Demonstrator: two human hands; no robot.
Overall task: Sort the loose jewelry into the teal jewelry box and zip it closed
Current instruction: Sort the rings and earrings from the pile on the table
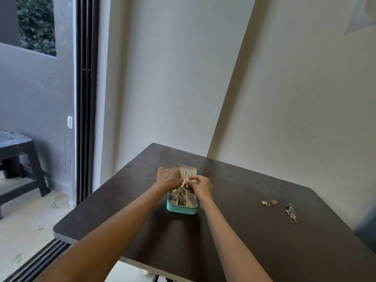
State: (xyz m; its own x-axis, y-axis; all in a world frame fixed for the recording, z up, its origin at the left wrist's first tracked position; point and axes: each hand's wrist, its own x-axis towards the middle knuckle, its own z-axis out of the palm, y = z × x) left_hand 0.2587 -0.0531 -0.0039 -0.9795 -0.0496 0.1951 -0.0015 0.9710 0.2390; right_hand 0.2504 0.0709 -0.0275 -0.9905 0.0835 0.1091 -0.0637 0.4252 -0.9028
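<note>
Head view: teal jewelry box (181, 208) lies open mid-table on the dark table (234, 241), lid flat at its 12 o'clock side. Both hands meet over the hinge area. Left hand (169, 177) has fingers curled, likely steadying something small; what it holds I cannot tell. Right hand (201, 186) pinches a tiny dark piece (185, 185), probably an earring being seated on the lid panel. Unsorted: gold rings (269, 202) and a silver cluster (291, 210), at the box's 3 o'clock, well apart. Zipping not yet due.
</note>
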